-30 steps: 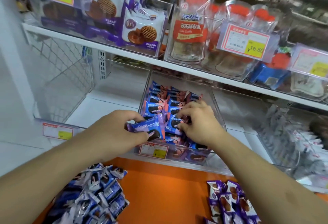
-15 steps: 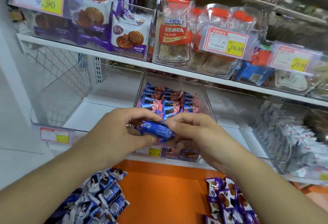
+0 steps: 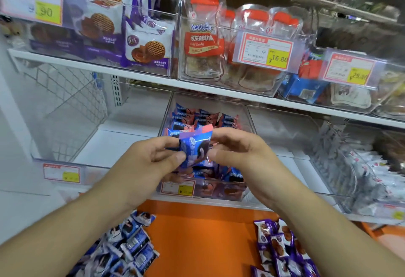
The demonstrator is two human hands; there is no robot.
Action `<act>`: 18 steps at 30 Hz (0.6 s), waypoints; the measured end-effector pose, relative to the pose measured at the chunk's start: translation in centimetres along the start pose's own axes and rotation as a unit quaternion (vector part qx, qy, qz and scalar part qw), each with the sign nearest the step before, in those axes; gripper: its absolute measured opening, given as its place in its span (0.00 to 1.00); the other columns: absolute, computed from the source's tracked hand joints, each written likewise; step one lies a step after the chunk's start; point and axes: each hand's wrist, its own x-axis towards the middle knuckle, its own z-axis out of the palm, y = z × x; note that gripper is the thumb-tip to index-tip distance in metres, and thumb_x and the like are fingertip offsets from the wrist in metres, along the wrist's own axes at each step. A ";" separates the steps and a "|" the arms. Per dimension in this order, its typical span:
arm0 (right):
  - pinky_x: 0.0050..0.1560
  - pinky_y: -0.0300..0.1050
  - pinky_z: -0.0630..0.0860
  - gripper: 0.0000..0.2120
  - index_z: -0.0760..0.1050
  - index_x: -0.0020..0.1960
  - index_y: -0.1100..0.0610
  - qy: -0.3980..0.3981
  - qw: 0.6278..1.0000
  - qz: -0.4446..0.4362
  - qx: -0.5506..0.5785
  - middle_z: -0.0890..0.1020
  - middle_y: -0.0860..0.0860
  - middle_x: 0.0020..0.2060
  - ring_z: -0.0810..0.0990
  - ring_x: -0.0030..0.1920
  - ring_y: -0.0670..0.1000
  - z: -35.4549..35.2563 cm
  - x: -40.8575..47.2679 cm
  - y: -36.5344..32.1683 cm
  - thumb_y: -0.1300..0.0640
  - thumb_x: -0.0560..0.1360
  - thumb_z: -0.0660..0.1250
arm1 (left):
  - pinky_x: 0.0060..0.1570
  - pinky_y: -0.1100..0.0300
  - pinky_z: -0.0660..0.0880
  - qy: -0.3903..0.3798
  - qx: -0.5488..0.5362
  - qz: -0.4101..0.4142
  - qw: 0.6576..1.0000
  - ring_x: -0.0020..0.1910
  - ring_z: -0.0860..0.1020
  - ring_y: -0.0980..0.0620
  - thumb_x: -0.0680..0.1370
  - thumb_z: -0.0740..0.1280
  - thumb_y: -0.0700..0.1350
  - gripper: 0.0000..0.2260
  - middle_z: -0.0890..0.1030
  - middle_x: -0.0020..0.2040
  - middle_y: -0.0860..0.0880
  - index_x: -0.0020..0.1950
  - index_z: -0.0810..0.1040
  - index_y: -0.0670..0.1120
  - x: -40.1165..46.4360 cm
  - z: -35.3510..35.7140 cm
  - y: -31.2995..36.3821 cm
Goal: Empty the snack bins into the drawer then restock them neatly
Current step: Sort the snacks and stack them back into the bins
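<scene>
Nearest, on the orange drawer floor [image 3: 197, 239], lie two loose heaps: blue-and-white wrapped snack packets [image 3: 127, 246] at the left and purple wrapped biscuit packets [image 3: 278, 246] at the right, well apart. Above them both hands meet over the front of the clear plastic bin [image 3: 246, 114] on the lower white shelf [image 3: 122, 140]. The left hand [image 3: 142, 167] and the right hand [image 3: 238, 151] each pinch an end of one blue foil snack packet with a dark round biscuit printed on it [image 3: 195, 145], held just above the bin's contents. Inside the bin, rows of matching blue and pink packets [image 3: 197, 118] stand on edge toward the back, with more lying in the front. This looks like the restocking step for this bin: the packet is being turned to match the rows. The next move probably calls for slipping it upright into the front row, label facing the same way, without toppling its neighbours. Farther up, the upper shelf carries clear bins of purple waffle-biscuit bags [image 3: 149, 44] and orange-capped candy pouches [image 3: 201, 37], fronted by yellow price tags [image 3: 277, 58].
</scene>
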 end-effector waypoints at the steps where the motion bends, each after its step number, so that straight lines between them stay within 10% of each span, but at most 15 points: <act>1: 0.58 0.47 0.82 0.14 0.83 0.61 0.56 -0.007 1.000 -0.001 0.010 0.86 0.57 0.53 0.85 0.53 0.55 0.3 -0.1 0.0 0.65 0.77 0.75 | 0.56 0.46 0.83 -0.007 -0.028 -0.015 0.999 0.53 0.86 0.46 0.83 0.66 0.39 0.10 0.88 0.50 0.46 0.62 0.82 0.48 0.0 0.2 0.0; 4: 0.56 0.52 0.84 0.16 0.82 0.59 0.55 0.034 0.999 -0.003 0.008 0.86 0.59 0.50 0.87 0.51 0.57 1.1 0.2 0.4 0.67 0.74 0.77 | 0.52 0.48 0.83 -0.025 0.004 -0.005 1.000 0.54 0.86 0.49 0.84 0.66 0.42 0.10 0.88 0.51 0.49 0.62 0.83 0.53 0.2 0.3 -0.2; 8: 0.45 0.37 0.79 0.15 0.82 0.54 0.50 0.109 0.979 -0.037 -0.168 0.85 0.52 0.44 0.83 0.42 0.48 0.1 1.4 1.5 0.65 0.73 0.79 | 0.53 0.65 0.75 0.077 0.315 0.111 0.939 0.53 0.79 0.66 0.81 0.69 0.48 0.14 0.83 0.54 0.65 0.65 0.78 0.61 0.6 -1.1 -1.1; 13: 0.59 0.46 0.76 0.11 0.82 0.54 0.46 0.070 0.885 -0.074 -0.454 0.82 0.39 0.48 0.78 0.54 0.45 -1.0 2.6 3.8 0.56 0.75 0.78 | 0.73 0.57 0.62 0.095 0.458 0.139 0.873 0.74 0.65 0.56 0.81 0.69 0.46 0.25 0.72 0.75 0.57 0.77 0.71 0.56 1.5 -2.6 -1.9; 18: 0.62 0.52 0.68 0.11 0.82 0.55 0.46 0.039 0.830 -0.099 -0.548 0.83 0.40 0.50 0.71 0.59 0.50 -1.0 3.3 5.3 0.53 0.74 0.78 | 0.75 0.59 0.60 0.048 0.472 0.100 0.875 0.79 0.59 0.59 0.83 0.67 0.52 0.30 0.60 0.82 0.61 0.83 0.60 0.58 1.7 -2.9 -2.5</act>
